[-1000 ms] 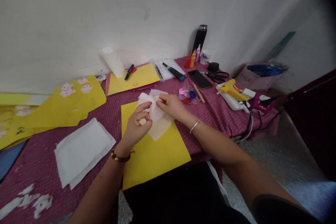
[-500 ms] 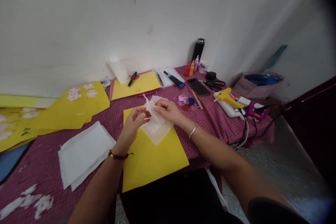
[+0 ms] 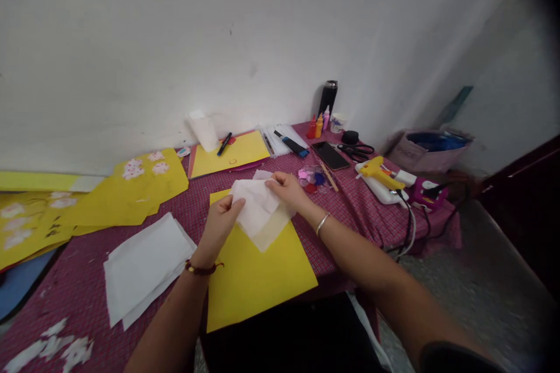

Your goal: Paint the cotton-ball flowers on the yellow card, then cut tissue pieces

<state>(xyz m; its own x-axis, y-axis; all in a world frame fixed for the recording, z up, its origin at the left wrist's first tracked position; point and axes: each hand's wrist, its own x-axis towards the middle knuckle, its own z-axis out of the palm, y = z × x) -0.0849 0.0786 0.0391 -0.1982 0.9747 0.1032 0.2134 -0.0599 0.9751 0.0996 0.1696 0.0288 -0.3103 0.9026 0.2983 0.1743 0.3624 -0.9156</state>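
Observation:
A thin white tissue (image 3: 256, 198) is stretched between my two hands over a sheet of yellow paper (image 3: 258, 285). My left hand (image 3: 220, 221) pinches its left corner between thumb and fingers. At the other side, my right hand (image 3: 286, 188) grips the upper right part of the tissue. The lower corner of thin white paper lies over the yellow sheet, with yellow showing through. A stack of white sheets (image 3: 146, 265) lies left of my left hand. Right of my right hand is a palette with pink, red and blue paint (image 3: 315, 177).
Yellow papers with pink-white blossoms (image 3: 144, 186) lie left. Torn white scraps (image 3: 52, 347) are at the lower left. Toward the right are a phone (image 3: 330, 155), scissors (image 3: 356, 151), a yellow glue gun (image 3: 380, 173) with cables, and paint bottles (image 3: 319, 126). A wall (image 3: 219, 29) stands behind.
My left hand, open and apart from the tissue before, now pinches its corner. The tissue, bunched up earlier, is spread wider between both hands. The view has tilted slightly.

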